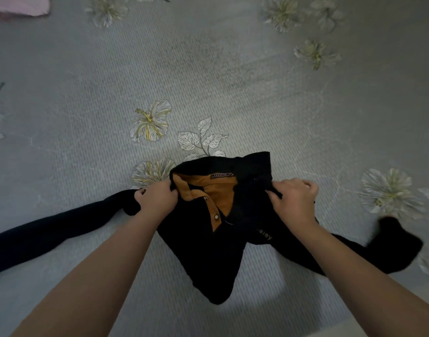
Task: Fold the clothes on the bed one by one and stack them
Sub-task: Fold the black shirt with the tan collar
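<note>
— Head view: where is the garment?

— A black polo shirt (208, 251) lies bunched at the near middle of the bed (233, 93), its collar turned to the far side and showing a tan lining (218, 190) and a buttoned placket. One sleeve (50, 234) trails off to the left across the floral sheet; the other sleeve (398, 246) runs out to the right, its cuff blurred.

— And your hands?

— My left hand (157, 199) has its grip clamped on the shirt at the left shoulder, just beside the collar, fingers curled into the cloth. My right hand (296, 200) pinches the fabric at the right shoulder, thumb and fingers closed on a fold. The two hands are apart, one on each side of the open neck.

— Anything else on the bed?

— A pink cloth (19, 6) sits at the far left corner, well apart from the shirt, cut off by the edge of the view.
</note>
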`<state>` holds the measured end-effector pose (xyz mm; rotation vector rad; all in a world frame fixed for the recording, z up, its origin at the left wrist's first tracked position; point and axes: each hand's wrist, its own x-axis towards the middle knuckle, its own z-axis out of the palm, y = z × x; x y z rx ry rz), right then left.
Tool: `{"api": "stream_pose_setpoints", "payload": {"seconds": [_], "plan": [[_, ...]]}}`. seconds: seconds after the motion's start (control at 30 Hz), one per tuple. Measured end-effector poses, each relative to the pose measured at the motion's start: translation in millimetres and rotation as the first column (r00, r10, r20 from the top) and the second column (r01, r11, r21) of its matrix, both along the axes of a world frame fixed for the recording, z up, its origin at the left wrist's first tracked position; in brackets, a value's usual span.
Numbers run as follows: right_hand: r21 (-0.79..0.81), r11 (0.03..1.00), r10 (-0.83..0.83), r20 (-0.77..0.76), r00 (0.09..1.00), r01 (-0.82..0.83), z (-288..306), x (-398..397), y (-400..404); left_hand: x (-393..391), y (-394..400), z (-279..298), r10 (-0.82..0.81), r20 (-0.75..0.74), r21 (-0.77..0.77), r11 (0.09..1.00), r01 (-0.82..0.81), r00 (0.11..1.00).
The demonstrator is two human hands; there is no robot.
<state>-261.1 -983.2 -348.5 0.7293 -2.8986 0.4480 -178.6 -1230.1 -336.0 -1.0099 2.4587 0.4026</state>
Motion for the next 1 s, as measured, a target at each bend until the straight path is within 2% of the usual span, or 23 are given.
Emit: {"api": "stream_pose_setpoints", "payload": {"seconds": [0.13, 0.23, 0.3, 0.33, 0.47, 0.53, 0.63, 0.7, 0.77, 0.87, 1.0], "plan": [[-0.100, 0.989, 0.086, -0.207, 0.975, -0.108, 41, -5, -23, 6, -5, 47, -0.020, -0.296, -0.067, 0.998, 0.000, 0.955], [-0.217, 0.950, 0.162, -0.268, 0.950, -0.224, 79, -5, -39, 17, -12, 92, -0.186, -0.598, -0.187, 0.978, 0.091, 0.780], [-0.323, 0.904, 0.204, -0.251, 0.946, -0.280, 107, -4, -44, 28, -16, 125, -0.238, -0.715, -0.197, 0.971, 0.137, 0.657], [-0.362, 0.884, 0.220, -0.236, 0.947, -0.295, 123, -2, -46, 33, -18, 143, -0.237, -0.746, -0.188, 0.972, 0.145, 0.623], [-0.420, 0.863, 0.180, -0.262, 0.948, -0.280, 189, 16, -53, 64, -27, 207, -0.373, -0.766, -0.346, 0.925, 0.154, 0.524], [-0.455, 0.847, 0.137, -0.310, 0.941, -0.274, 226, 33, -55, 83, -28, 239, -0.381, -0.785, -0.382, 0.918, 0.102, 0.489], [-0.494, 0.820, 0.096, -0.381, 0.920, -0.290, 286, 74, -46, 124, -16, 291, -0.265, -0.863, -0.296, 0.955, -0.005, 0.431], [-0.570, 0.790, 0.028, -0.333, 0.943, -0.225, 315, 88, -38, 139, -11, 316, -0.162, -0.903, -0.196, 0.980, -0.044, 0.397], [-0.608, 0.761, -0.001, -0.351, 0.936, -0.226, 348, 116, -21, 172, -2, 352, -0.152, -0.913, -0.187, 0.981, -0.057, 0.378], [-0.596, 0.743, -0.026, -0.481, 0.876, -0.305, 396, 153, 4, 221, 9, 400, -0.333, -0.875, -0.350, 0.937, 0.016, 0.353], [-0.478, 0.788, -0.050, -0.678, 0.733, -0.387, 455, 189, 20, 275, 14, 462, -0.589, -0.725, -0.603, 0.793, 0.083, 0.357]]}}
